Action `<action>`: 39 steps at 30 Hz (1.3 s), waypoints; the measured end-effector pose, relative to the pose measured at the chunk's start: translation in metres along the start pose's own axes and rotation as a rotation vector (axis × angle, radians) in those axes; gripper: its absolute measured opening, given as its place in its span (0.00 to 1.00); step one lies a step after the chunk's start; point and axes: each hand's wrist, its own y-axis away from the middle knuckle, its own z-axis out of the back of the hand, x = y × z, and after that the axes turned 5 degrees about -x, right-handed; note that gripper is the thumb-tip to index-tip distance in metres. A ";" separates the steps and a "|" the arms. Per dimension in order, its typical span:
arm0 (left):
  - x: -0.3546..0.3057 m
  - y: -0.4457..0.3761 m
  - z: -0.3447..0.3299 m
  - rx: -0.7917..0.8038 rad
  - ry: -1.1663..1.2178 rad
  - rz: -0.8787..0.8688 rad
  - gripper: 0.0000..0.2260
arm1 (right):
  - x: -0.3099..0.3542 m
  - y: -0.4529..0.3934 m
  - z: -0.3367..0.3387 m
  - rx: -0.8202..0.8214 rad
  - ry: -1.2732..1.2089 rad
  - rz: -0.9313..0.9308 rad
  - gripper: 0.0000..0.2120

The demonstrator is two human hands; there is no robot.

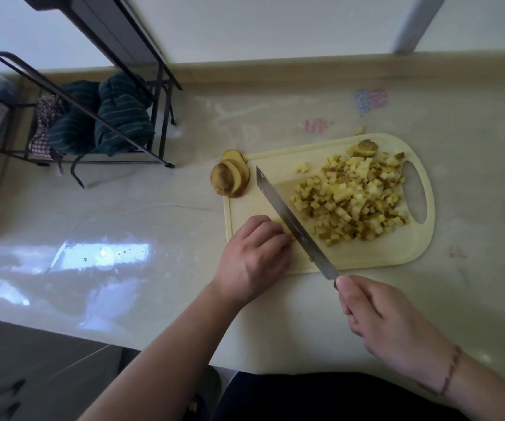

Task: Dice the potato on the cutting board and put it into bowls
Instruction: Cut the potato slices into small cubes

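The right hand grips the handle of a knife whose blade slants across the cutting board on the bench. The left hand, fingers curled, presses potato strips against the blade. Diced potato is heaped on the board's right half; potato slices lie at its far-left corner.

You're standing in a home kitchen: a glossy pale countertop against a white wall, a cutting board of diced potato, and a black wire rack (cloths stuffed inside) far left.
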 end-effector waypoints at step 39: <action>0.008 0.011 0.002 0.012 0.032 0.010 0.02 | -0.007 0.011 -0.004 0.047 0.066 0.001 0.34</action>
